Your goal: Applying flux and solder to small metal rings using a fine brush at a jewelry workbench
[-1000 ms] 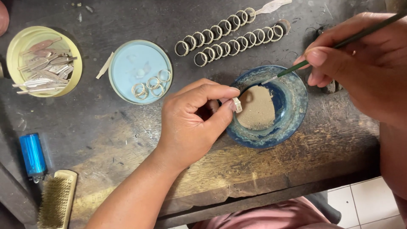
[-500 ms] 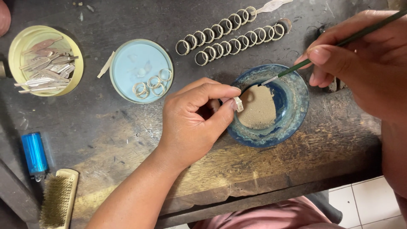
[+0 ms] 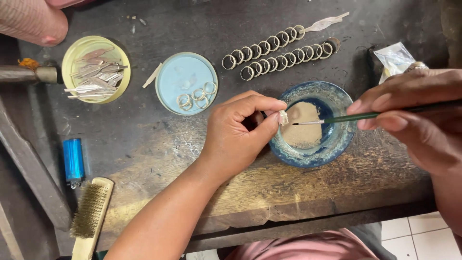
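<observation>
Left hand pinching a small pale ring piece; right hand gripping a thin brush over a glazed bowl.

Near edge: wire brush, blue lighter lying on worn, scarred bench. Centre: left hand closing thumb and finger on ring piece at rim of blue bowl holding beige paste; right hand clasping brush. Upper frame: pale blue lid with rings, yellow lid of metal strips, two rows of rings.

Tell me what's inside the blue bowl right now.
The blue bowl holds a tan, pasty pool. The thin brush in the right hand reaches over it, tip near the small piece in the left hand. The bottom beneath the paste is covered.
</observation>
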